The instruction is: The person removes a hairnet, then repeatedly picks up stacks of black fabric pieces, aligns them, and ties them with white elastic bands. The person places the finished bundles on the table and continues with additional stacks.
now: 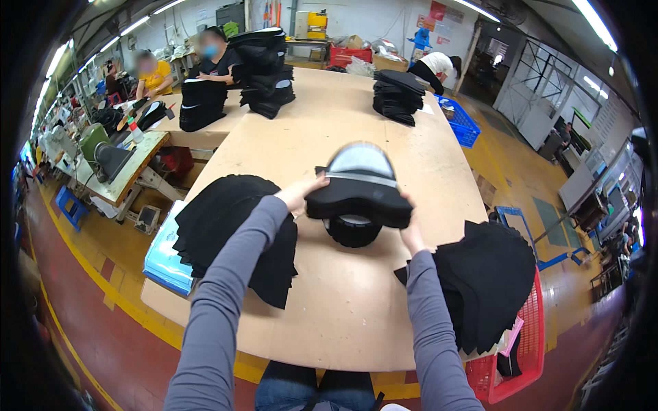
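Observation:
A thick stack of black cut pieces (358, 200), with a pale grey rounded panel at its far side, is held up over the middle of the table. My left hand (303, 194) grips its left end and my right hand (412, 231) its right end, fingers closed around the edges. The stack is slightly blurred. Below it shows a dark rounded piece (353, 235), mostly hidden. Beside my left forearm lies a fanned pile of black fabric pieces (223, 219). Another fanned black pile (483, 277) lies to the right of my right forearm.
Tall black stacks (264, 75) stand at the table's far left, and another stack (397, 96) at its far right. A blue packet (166, 257) lies at the left edge. A red basket (537, 349) stands near right, a blue crate (465, 127) farther off. Several people work beyond.

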Tool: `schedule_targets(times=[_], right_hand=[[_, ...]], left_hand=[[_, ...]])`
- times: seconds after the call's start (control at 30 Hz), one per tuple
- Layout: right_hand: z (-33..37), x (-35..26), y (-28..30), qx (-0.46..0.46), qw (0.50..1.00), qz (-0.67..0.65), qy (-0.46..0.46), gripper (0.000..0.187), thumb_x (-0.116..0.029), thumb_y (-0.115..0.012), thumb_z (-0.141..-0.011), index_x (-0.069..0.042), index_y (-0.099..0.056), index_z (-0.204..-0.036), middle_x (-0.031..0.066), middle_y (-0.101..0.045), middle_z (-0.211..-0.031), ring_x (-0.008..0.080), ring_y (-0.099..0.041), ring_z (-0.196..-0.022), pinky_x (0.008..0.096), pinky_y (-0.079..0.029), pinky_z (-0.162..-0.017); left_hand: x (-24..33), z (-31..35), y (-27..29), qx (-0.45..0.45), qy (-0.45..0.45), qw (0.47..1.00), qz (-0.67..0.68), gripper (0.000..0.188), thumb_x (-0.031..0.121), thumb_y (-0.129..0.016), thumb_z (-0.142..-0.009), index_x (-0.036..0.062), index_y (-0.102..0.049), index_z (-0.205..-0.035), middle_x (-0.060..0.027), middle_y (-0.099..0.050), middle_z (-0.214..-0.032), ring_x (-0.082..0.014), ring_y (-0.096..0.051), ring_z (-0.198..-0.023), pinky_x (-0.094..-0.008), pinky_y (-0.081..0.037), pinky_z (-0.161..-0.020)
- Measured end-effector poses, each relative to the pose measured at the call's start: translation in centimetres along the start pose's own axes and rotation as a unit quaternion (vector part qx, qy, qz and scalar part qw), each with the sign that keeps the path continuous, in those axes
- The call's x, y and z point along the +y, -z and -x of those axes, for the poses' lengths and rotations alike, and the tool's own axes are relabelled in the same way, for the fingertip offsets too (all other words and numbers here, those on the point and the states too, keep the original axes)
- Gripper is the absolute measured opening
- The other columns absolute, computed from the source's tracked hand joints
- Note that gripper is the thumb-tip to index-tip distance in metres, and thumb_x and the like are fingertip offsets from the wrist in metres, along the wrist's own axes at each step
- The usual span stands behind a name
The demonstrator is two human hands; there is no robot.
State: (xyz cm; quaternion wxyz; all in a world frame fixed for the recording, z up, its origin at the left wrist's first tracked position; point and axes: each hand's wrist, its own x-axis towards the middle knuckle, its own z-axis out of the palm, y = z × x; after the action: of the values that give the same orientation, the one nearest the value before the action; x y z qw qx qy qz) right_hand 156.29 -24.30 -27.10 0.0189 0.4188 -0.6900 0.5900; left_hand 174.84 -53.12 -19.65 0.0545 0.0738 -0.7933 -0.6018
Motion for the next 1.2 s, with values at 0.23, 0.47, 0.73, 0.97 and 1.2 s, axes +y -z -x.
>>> schedule_targets(times=[0.23, 0.47, 0.73, 0.97, 1.2], right_hand=[[6.5, 1.0, -2.1, 0.044, 0.943, -0.149, -0.293, 0.071, 0.003, -0.052, -0.084, 0.0, -0.026, -0.15, 0.0161, -0.056, -0.12, 0.0189, -0.059, -0.097, 0.0308, -0.05, -0.084], [13.8, -10.5, -3.9, -0.193, 0.834, -0.304, -0.417, 0.056, -0.03, -0.058, -0.098, -0.004, -0.04, -0.144, 0.0112, -0.057, -0.13, 0.0157, -0.056, -0.115, 0.0321, -0.043, -0.1], [10.7, -16.1, -17.1, -0.219, 0.833, -0.308, -0.404, 0.074, -0.045, -0.064, -0.092, -0.002, -0.037, -0.146, 0.0123, -0.044, -0.147, 0.0243, -0.038, -0.138, 0.0373, -0.024, -0.115], [11.4, -20.1, -17.2, -0.14, 0.855, -0.364, -0.342, 0.058, -0.025, -0.073, -0.086, 0.002, -0.048, -0.13, 0.0142, -0.06, -0.121, 0.0231, -0.061, -0.108, 0.0327, -0.05, -0.093], [17.6, -17.8, -15.9, -0.156, 0.903, -0.242, -0.32, 0.066, -0.015, -0.078, -0.078, 0.006, -0.046, -0.132, 0.0175, -0.062, -0.121, 0.025, -0.061, -0.11, 0.0351, -0.049, -0.095]], left_hand=[[0.1, 2.4, -2.0, 0.064, 0.001, 0.908, -0.413, 0.071, -0.013, -0.047, -0.075, 0.0089, -0.046, -0.142, -0.0135, -0.03, -0.157, -0.0317, -0.031, -0.144, -0.0452, -0.025, -0.117], [5.1, 16.6, 0.2, 0.365, -0.14, 0.826, -0.407, 0.055, 0.014, -0.073, -0.075, 0.0064, -0.057, -0.128, -0.0138, -0.054, -0.135, -0.0316, -0.044, -0.132, -0.0505, -0.034, -0.108], [-2.0, 20.8, 12.2, 0.406, 0.15, 0.839, -0.329, 0.094, 0.069, -0.068, -0.074, -0.0053, -0.056, -0.13, -0.0258, -0.055, -0.133, -0.0358, -0.053, -0.125, -0.0399, -0.04, -0.105], [4.4, 25.6, 10.6, 0.165, 0.23, 0.937, -0.203, 0.09, 0.054, -0.079, -0.071, -0.0075, -0.054, -0.132, -0.0199, -0.065, -0.123, -0.0269, -0.062, -0.114, -0.0351, -0.046, -0.1], [-1.2, 32.0, -0.4, 0.263, 0.108, 0.959, -0.006, 0.085, 0.009, -0.089, -0.061, -0.006, -0.047, -0.134, -0.0177, -0.06, -0.128, -0.0259, -0.057, -0.118, -0.0339, -0.042, -0.105]])
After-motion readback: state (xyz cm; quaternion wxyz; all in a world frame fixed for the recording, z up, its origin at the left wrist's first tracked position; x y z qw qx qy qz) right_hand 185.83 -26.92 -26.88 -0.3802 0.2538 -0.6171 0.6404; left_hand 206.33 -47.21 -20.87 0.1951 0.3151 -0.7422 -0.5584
